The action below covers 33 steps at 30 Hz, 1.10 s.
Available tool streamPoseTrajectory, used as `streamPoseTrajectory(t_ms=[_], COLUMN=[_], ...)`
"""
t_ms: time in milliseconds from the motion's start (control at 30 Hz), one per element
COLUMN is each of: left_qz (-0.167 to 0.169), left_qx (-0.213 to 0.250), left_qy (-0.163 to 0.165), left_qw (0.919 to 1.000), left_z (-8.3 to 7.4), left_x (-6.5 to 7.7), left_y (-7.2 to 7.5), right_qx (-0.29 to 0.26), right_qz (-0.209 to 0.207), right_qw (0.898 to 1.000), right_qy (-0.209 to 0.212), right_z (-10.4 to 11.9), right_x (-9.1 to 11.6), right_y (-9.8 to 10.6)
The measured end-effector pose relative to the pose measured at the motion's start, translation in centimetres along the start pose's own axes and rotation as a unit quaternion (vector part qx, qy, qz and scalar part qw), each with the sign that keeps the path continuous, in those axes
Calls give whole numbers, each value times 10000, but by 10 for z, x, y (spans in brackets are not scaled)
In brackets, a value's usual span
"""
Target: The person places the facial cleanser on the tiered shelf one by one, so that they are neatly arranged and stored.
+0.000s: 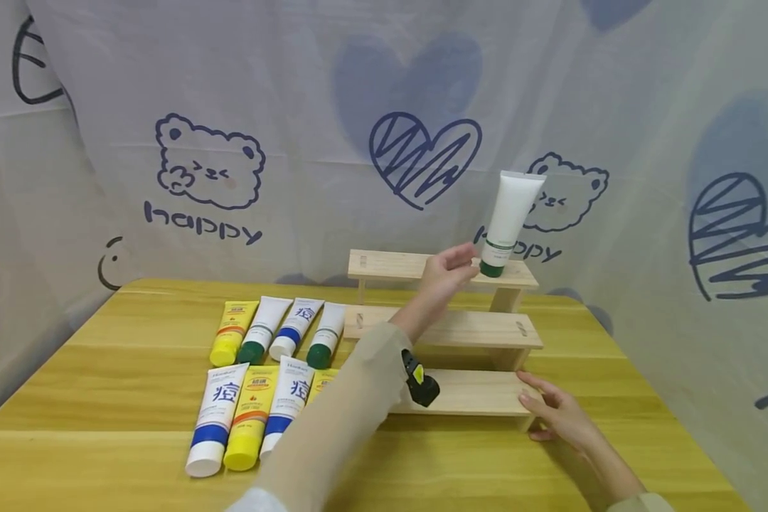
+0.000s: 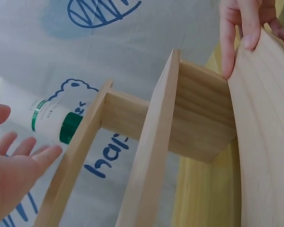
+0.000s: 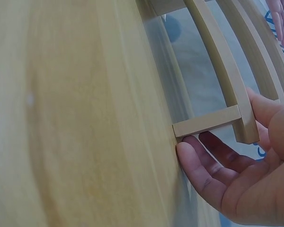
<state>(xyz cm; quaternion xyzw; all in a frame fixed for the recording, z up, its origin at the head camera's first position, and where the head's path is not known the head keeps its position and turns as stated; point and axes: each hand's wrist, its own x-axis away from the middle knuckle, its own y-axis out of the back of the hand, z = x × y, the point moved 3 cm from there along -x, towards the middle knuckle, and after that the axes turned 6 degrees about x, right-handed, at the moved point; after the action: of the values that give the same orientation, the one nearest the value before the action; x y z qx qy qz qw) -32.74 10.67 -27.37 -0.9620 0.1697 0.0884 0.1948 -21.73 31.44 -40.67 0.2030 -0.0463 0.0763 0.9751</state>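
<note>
A white tube with a green cap (image 1: 510, 217) stands cap-down near the right end of the top step of a three-step wooden display rack (image 1: 444, 328). Just left of it, my left hand (image 1: 444, 281) has its fingers loosely extended and holds nothing; in the left wrist view a gap shows between thumb and fingers, with the fingertips close to the green cap (image 2: 71, 127). Down at the rack's lowest step (image 1: 473, 391), my right hand (image 1: 563, 412) grips the right end. In the right wrist view its thumb lies over the board and its fingers curl about the end support (image 3: 206, 122).
Left of the rack, two rows of tubes lie on the wooden table (image 1: 102, 370): yellow ones (image 1: 251, 416), white ones with blue bands (image 1: 217, 416) and white ones with green caps (image 1: 265, 331). My left forearm covers part of the front row. A printed cloth (image 1: 307, 142) hangs behind.
</note>
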Motion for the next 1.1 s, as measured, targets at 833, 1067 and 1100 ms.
streamPoseTrajectory(t_ms=[833, 1067, 1100], left_qz=[1004, 1195, 1220], left_qx=[-2012, -2315, -2370], left_qy=[-371, -315, -300], left_qw=[9737, 9649, 9634], left_z=[-28, -35, -36], left_x=[44, 60, 63], left_y=[44, 60, 63], right_qx=[-14, -3, 2], right_qz=[-144, -63, -56], right_qw=[9998, 9999, 9999], right_qy=[-117, -98, -90], right_z=[-1, 0, 1], right_x=[1, 1, 1], right_y=[0, 0, 0])
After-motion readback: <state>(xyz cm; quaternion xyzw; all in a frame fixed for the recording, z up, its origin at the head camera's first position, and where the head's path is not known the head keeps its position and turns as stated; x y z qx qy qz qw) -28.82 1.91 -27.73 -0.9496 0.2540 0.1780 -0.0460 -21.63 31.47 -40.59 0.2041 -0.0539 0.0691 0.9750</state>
